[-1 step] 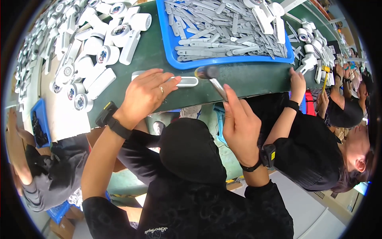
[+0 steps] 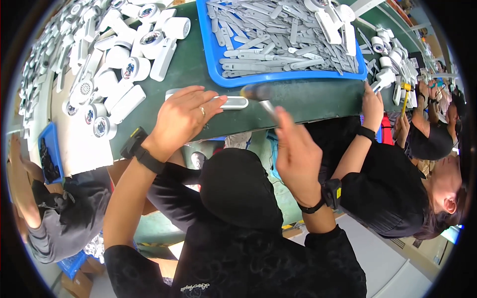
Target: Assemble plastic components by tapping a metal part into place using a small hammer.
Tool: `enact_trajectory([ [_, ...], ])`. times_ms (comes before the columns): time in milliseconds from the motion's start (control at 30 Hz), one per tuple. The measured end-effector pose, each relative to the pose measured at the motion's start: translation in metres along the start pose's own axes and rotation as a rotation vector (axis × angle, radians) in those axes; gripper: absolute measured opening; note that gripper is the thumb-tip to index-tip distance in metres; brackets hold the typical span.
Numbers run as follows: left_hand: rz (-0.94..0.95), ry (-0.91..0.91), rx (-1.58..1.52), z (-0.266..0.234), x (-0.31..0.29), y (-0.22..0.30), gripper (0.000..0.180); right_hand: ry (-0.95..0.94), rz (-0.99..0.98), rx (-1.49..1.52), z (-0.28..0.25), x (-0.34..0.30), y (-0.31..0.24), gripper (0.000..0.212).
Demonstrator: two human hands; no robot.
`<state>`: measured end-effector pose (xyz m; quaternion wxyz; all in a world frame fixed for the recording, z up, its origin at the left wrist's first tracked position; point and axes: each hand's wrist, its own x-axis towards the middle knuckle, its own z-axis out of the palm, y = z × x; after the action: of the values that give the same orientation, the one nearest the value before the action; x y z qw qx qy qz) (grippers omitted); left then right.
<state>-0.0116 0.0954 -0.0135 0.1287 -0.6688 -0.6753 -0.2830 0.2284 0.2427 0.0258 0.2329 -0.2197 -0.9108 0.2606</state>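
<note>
My left hand (image 2: 183,118) lies over a long white plastic handle (image 2: 237,102) with a rounded end, pressing and holding it against the green table. The fingers are bent across it, and most of the handle is hidden beneath them. In my right hand (image 2: 298,154) is a mallet (image 2: 259,92) with a dark head and a metal shaft. Its head is smeared by motion, just beyond the handle's right end. I cannot tell whether they touch.
Beyond my hands, a blue tray (image 2: 283,78) holds many grey strips. White handheld fans (image 2: 134,68) are heaped at the left on the green table (image 2: 194,64). Close at my right, a co-worker's hand (image 2: 371,104) is near more white fan parts (image 2: 385,78).
The mallet head has shifted slightly left toward the white handle, and my right hand has moved with it. My left hand stays in place.
</note>
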Motion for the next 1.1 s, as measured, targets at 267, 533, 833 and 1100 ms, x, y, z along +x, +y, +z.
enact_trajectory([
  [267, -0.314, -0.041, -0.003, -0.011, -0.008, 0.003, 0.038, -0.098, -0.063, -0.255, 0.01, 0.007, -0.001, 0.04],
  [533, -0.43, -0.01, -0.1, -0.003, -0.01, 0.002, 0.033, -0.114, -0.1, -0.129, 0.023, 0.018, -0.014, 0.038],
  [833, -0.396, -0.038, -0.079, -0.009, -0.007, -0.006, 0.028, -0.132, -0.13, -0.128, 0.018, 0.028, -0.013, 0.035],
  [1100, -0.48, 0.014, -0.196, -0.045, -0.006, -0.004, 0.031, -0.333, 0.447, 0.795, 0.011, 0.038, 0.07, 0.024],
])
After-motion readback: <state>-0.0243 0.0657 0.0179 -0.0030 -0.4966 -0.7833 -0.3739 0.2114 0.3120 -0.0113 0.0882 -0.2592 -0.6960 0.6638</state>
